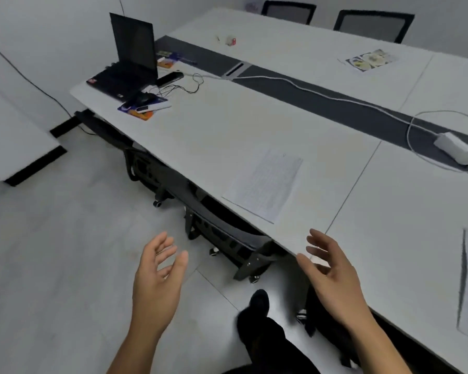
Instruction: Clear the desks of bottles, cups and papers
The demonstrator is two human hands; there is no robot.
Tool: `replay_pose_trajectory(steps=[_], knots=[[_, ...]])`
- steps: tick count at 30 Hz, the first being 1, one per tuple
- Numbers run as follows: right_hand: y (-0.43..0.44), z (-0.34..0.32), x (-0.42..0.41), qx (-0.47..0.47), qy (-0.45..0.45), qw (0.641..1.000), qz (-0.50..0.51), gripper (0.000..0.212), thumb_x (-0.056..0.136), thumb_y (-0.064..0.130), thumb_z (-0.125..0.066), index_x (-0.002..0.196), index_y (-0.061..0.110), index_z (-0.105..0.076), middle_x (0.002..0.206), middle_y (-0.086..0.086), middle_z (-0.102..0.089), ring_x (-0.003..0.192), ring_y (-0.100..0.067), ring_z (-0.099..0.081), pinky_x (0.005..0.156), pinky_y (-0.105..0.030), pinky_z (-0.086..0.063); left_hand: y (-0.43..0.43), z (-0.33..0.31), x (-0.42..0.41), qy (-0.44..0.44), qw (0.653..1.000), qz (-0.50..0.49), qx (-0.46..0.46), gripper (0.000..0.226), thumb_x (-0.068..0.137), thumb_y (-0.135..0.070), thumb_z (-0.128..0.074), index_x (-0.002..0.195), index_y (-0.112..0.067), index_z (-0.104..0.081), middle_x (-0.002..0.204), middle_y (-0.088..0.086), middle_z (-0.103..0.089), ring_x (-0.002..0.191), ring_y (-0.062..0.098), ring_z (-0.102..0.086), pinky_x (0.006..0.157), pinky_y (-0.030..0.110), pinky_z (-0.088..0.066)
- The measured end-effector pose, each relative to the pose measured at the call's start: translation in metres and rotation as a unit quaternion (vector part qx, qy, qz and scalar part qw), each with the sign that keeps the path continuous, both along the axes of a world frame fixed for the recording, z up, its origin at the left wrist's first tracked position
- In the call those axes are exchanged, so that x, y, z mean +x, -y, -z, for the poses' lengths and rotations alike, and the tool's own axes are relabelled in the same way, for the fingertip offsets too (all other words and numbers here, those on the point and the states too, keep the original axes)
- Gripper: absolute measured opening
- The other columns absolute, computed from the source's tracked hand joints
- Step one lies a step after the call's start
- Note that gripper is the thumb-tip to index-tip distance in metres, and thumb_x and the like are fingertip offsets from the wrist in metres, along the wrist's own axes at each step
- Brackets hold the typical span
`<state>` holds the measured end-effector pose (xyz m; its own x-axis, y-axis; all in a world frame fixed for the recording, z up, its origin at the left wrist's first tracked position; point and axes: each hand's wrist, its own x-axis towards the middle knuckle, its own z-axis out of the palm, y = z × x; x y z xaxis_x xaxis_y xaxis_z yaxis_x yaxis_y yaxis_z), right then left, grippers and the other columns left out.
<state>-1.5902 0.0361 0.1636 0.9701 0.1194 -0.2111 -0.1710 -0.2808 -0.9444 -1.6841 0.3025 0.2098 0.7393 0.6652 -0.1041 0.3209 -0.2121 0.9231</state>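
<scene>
Hands wide and empty: left hand (157,276) above floor, right hand (333,276) over desk (227,125) edge near paper (265,184).

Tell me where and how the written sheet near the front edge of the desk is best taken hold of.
Probably by its near corner, coming from the desk's front edge. The sheet lies flat on the desk, so nothing can go under it; that corner lies close to the edge, so the open right hand could slide it out and pinch it.
</scene>
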Motion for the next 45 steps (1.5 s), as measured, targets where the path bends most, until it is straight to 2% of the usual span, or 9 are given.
replay_pose_trajectory(steps=[4, 14, 18, 22, 25, 29, 38, 41, 45], knots=[[-0.021, 0.017, 0.060, -0.006, -0.025, 0.998, 0.049, 0.050, 0.091, 0.028, -0.069, 0.137, 0.038, -0.050, 0.132, 0.023, -0.057, 0.115, 0.008, -0.055, 0.089, -0.022, -0.050, -0.014, 0.006, 0.091, -0.023, 0.997, 0.079, 0.003, 0.046, 0.094, -0.019, -0.065, 0.133, -0.035, -0.047, 0.128, -0.020, -0.057, 0.115, -0.009, -0.055, 0.079, 0.007, -0.046], [-0.062, 0.019, 0.142, -0.031, -0.076, 0.981, 0.176, 0.053, 0.092, 0.029, -0.068, 0.141, 0.034, -0.048, 0.136, 0.019, -0.054, 0.120, 0.003, -0.055, 0.094, -0.023, -0.048, -0.060, 0.060, 0.291, -0.093, 0.976, 0.196, 0.021, 0.052, 0.094, -0.020, -0.066, 0.141, -0.020, -0.045, 0.137, -0.004, -0.052, 0.121, 0.007, -0.052, 0.093, 0.020, -0.041], [-0.072, 0.021, 0.129, -0.058, -0.100, 0.951, 0.285, 0.052, 0.092, 0.027, -0.068, 0.140, 0.033, -0.048, 0.134, 0.021, -0.055, 0.117, 0.009, -0.054, 0.089, -0.018, -0.047, -0.061, 0.138, 0.333, -0.226, 0.928, 0.294, 0.029, 0.069, 0.094, -0.035, -0.065, 0.151, -0.015, -0.033, 0.151, 0.006, -0.039, 0.134, 0.018, -0.042, 0.106, 0.027, -0.033], [-0.094, 0.024, 0.110, -0.088, -0.125, 0.918, 0.365, 0.051, 0.091, 0.023, -0.069, 0.137, 0.034, -0.050, 0.134, 0.022, -0.055, 0.116, 0.007, -0.056, 0.089, -0.031, -0.055, -0.049, 0.195, 0.376, -0.290, 0.893, 0.326, 0.109, 0.091, 0.085, -0.053, -0.069, 0.153, -0.012, -0.026, 0.157, 0.012, -0.029, 0.144, 0.029, -0.029, 0.115, 0.046, -0.028], [-0.114, 0.034, 0.097, -0.099, -0.142, 0.903, 0.393, 0.052, 0.090, 0.022, -0.070, 0.137, 0.031, -0.051, 0.135, 0.019, -0.056, 0.116, 0.005, -0.056, 0.087, -0.018, -0.050, -0.035, 0.216, 0.399, -0.353, 0.866, 0.310, 0.173, 0.111, 0.071, -0.054, -0.081, 0.154, -0.014, -0.019, 0.159, 0.016, -0.016, 0.145, 0.037, -0.017, 0.110, 0.061, -0.025], [-0.139, 0.039, 0.091, -0.073, -0.150, 0.895, 0.414, 0.053, 0.090, 0.022, -0.070, 0.138, 0.030, -0.049, 0.135, 0.019, -0.055, 0.117, 0.004, -0.056, 0.088, -0.018, -0.050, -0.033, 0.226, 0.413, -0.317, 0.859, 0.361, 0.178, 0.126, 0.058, -0.036, -0.095, 0.152, -0.011, -0.015, 0.146, 0.023, -0.027, 0.132, 0.040, -0.033, 0.104, 0.051, -0.041], [-0.152, 0.028, 0.099, -0.044, -0.116, 0.874, 0.470, 0.054, 0.090, 0.022, -0.070, 0.138, 0.035, -0.050, 0.132, 0.021, -0.056, 0.118, 0.001, -0.057, 0.098, -0.033, -0.051, -0.070, 0.189, 0.418, -0.356, 0.874, 0.331, 0.016, 0.089, 0.065, -0.010, -0.091, 0.138, -0.006, -0.040, 0.138, 0.015, -0.054, 0.118, 0.033, -0.057, 0.095, 0.043, -0.049], [-0.152, 0.027, 0.101, -0.046, -0.113, 0.874, 0.471, 0.053, 0.090, 0.024, -0.070, 0.138, 0.035, -0.049, 0.132, 0.023, -0.055, 0.118, 0.002, -0.056, 0.097, -0.032, -0.052, -0.089, 0.181, 0.406, -0.340, 0.880, 0.312, -0.111, 0.074, 0.070, -0.006, -0.088, 0.134, -0.007, -0.052, 0.127, 0.008, -0.061, 0.100, 0.024, -0.060, 0.086, 0.034, -0.050], [-0.154, 0.027, 0.106, -0.050, -0.114, 0.879, 0.459, 0.052, 0.090, 0.025, -0.070, 0.136, 0.038, -0.049, 0.131, 0.024, -0.055, 0.118, 0.004, -0.056, 0.097, -0.032, -0.052, -0.118, 0.173, 0.401, -0.407, 0.813, 0.221, -0.353, 0.045, 0.083, -0.008, -0.077, 0.125, -0.006, -0.061, 0.119, 0.016, -0.068, 0.104, 0.033, -0.065, 0.076, 0.044, -0.056]])
